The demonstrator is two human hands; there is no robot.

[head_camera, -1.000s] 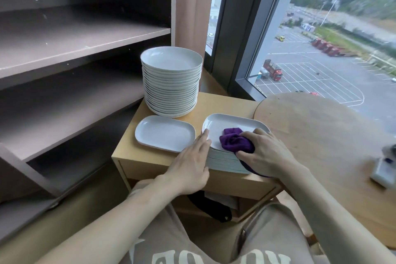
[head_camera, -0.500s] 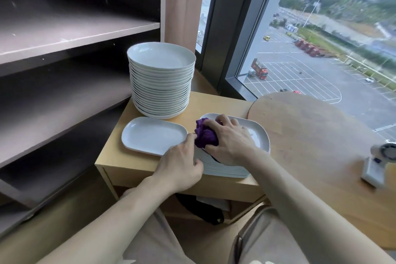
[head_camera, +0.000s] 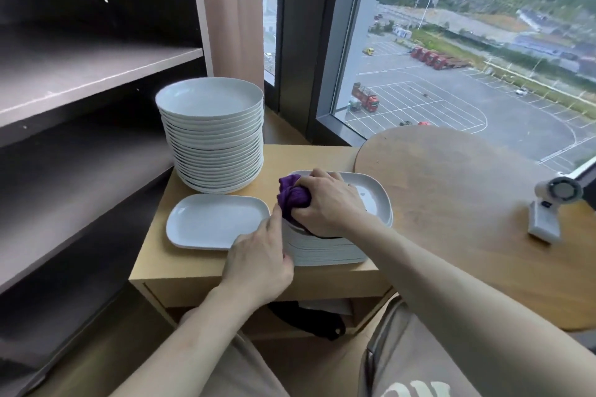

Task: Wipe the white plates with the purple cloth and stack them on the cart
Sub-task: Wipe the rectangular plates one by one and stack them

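Note:
My right hand (head_camera: 329, 203) is closed around the bunched purple cloth (head_camera: 292, 198) and presses it onto the left part of the top plate of a stack of white rectangular plates (head_camera: 374, 200). The fingers of my left hand (head_camera: 261, 259) rest against the front left edge of that stack. A single white rectangular plate (head_camera: 213, 221) lies to the left on the light wooden cart (head_camera: 200, 277). Behind it rises a tall stack of round white plates (head_camera: 213, 135).
Dark empty shelves (head_camera: 80, 74) stand at the left. A round wooden table (head_camera: 467, 203) adjoins the cart on the right, with a small white device (head_camera: 551, 206) on it. A black item (head_camera: 306, 321) lies in the cart's lower compartment. A large window lies beyond.
My right hand has swept the purple cloth from the middle of the top plate toward its left end. My left hand stays at the stack's front left edge.

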